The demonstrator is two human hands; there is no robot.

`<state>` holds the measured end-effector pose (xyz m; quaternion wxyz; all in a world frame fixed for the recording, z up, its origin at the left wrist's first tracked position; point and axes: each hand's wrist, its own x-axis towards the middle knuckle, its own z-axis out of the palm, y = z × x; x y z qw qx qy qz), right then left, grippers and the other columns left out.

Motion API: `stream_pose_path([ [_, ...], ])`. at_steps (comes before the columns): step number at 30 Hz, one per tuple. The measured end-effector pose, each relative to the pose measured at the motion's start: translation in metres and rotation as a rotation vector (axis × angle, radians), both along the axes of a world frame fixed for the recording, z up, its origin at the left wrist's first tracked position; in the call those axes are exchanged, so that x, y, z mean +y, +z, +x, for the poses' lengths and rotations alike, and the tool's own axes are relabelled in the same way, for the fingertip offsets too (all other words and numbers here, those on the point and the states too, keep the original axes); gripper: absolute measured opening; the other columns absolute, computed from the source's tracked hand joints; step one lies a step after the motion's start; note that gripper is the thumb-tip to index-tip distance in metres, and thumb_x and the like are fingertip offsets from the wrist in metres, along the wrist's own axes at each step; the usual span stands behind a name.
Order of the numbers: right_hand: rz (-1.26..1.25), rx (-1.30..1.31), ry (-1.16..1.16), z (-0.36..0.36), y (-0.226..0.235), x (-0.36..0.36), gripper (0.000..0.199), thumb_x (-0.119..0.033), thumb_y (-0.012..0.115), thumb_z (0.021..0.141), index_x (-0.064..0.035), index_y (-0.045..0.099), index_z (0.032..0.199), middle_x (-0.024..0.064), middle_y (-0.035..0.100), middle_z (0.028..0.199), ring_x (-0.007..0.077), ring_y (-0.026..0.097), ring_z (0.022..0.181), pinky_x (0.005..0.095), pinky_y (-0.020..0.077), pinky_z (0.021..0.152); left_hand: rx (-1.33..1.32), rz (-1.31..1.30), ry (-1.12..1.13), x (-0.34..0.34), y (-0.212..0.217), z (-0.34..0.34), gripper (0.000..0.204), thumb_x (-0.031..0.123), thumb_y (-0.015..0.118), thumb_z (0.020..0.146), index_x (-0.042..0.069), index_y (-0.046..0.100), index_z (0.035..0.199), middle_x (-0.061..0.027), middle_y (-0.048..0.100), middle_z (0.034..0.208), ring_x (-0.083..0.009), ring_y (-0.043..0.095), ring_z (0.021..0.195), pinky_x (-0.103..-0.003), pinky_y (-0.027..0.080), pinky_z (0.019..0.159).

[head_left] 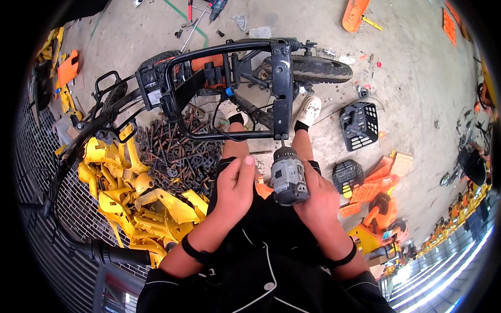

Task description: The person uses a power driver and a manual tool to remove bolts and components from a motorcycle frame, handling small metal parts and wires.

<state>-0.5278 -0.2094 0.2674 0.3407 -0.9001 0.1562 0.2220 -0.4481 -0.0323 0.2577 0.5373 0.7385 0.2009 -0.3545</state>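
Note:
My right hand [320,201] is closed round a grey and black cordless drill [290,180]. The drill's bit points away from me and meets the near end of a black metal bar [282,94] on a motorbike frame [224,136]. Whether the bit sits in a screw there is too small to tell. Left of the drill, my left hand [235,190] is closed with its thumb laid upward, apart from the drill and the frame. Its curled fingers face away, so anything in them is hidden. The frame carries a knobby black tyre [322,69] and handlebars [68,156].
A heap of rusty metal parts [180,151] and yellow plastic panels [141,203] lie on the left. Black crates [360,125] and orange panels [383,175] stand to the right. A hammer [190,10] and another drill [217,9] lie on the far floor.

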Motion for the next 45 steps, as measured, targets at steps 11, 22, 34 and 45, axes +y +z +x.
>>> stream_pose_path([
  [11,-0.013,0.069,0.104,0.015,0.005,-0.003,0.068,-0.003,0.071,0.062,0.0002,0.056,0.129,0.0135,0.07,0.106,0.031,0.069,0.083,0.0382,0.0549,0.074,-0.218,-0.051,-0.184,-0.006,0.016,0.003,0.026,0.011,0.055,0.101,-0.001,0.05,0.078,-0.0081,0.051,0.069,-0.0188,0.048,0.061,-0.031,0.04,0.058],
  [22,-0.082,0.209,0.181,0.051,0.023,0.0,0.049,-0.01,0.07,0.069,-0.0022,0.056,0.116,0.0088,0.065,0.086,0.0244,0.068,0.07,0.0341,0.0526,0.063,-0.627,0.028,-0.241,-0.04,0.021,0.03,0.014,0.003,0.063,0.091,0.002,0.052,0.083,-0.0104,0.051,0.072,-0.025,0.048,0.062,-0.036,0.04,0.061],
  [34,0.056,0.295,0.067,0.039,0.019,-0.006,0.035,-0.013,0.063,0.081,0.003,0.054,0.111,0.0134,0.068,0.087,0.0276,0.072,0.076,0.0364,0.0554,0.069,-0.466,0.332,-0.364,-0.073,0.015,0.037,0.019,0.008,0.062,0.093,0.003,0.051,0.078,-0.0044,0.048,0.068,-0.0165,0.044,0.062,-0.033,0.037,0.056],
  [45,0.476,0.599,-0.063,0.041,0.021,-0.038,0.04,-0.018,0.064,0.079,0.0071,0.06,0.109,0.0269,0.071,0.099,0.0399,0.07,0.097,0.0453,0.0556,0.086,-0.65,0.461,-0.477,-0.078,0.014,0.033,0.028,0.015,0.054,0.102,0.002,0.047,0.078,0.0007,0.04,0.065,-0.006,0.035,0.062,-0.029,0.03,0.053],
])
